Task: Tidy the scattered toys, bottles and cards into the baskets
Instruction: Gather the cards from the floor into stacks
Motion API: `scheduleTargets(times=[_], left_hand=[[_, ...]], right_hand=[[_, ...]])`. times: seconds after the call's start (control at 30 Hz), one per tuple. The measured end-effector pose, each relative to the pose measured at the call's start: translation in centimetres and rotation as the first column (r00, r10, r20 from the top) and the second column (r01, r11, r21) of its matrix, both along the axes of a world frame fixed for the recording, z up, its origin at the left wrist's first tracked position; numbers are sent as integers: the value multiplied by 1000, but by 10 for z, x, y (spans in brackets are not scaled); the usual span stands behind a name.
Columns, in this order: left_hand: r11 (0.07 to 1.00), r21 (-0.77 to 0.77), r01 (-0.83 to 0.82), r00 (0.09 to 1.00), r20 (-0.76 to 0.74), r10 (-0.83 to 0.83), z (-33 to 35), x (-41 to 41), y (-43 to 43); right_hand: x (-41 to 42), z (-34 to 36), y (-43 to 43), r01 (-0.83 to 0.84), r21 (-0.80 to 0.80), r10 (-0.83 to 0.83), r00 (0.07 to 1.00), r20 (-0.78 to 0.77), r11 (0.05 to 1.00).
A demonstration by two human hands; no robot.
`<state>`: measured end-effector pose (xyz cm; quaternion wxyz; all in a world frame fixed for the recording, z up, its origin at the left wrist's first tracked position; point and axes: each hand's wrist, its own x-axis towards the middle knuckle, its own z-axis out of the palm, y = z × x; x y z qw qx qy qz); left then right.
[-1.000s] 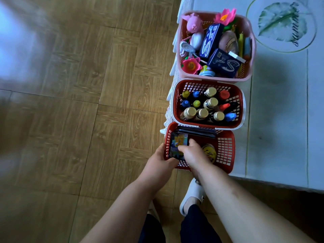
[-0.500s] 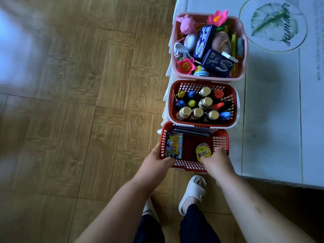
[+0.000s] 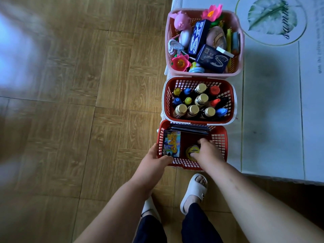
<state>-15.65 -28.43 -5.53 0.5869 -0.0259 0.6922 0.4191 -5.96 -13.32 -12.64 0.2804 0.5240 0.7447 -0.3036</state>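
Head view: your right hand [image 3: 208, 151] has just dropped into the near red basket [image 3: 220, 137], fingers curled over the yellow round toy [image 3: 192, 150]; the sorting looks nearly done. Your left hand [image 3: 154, 162] still grips the basket's left rim beside the card stack [image 3: 172, 143]. All 3 baskets crowd the table [image 3: 271, 128] edge; open room lies right.
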Motion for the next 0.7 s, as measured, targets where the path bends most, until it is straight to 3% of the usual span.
scheduleTargets(times=[0.23,0.3,0.37,0.47,0.57,0.7], left_hand=[[999,8,-31,999,41,31,-2,2,-1],[999,4,-36,999,39,36,-3,2,0],[999,0,-39,998,41,39,-4,3,1],[999,-10,-43,999,31,43,-5,5,4],[999,-34,-34,999,0,34,-3,7,7],[998,-56,-11,999,-33,9,1,9,10]], right_hand=[[10,-7,-5,117,-77,-130,971,-202,990],[21,2,-5,132,46,-112,946,-303,990],[33,15,-4,170,284,-44,915,-402,944],[52,24,0,276,455,-97,921,-378,847],[65,20,5,303,277,-222,932,-287,912],[74,17,10,255,158,-211,944,-252,954]])
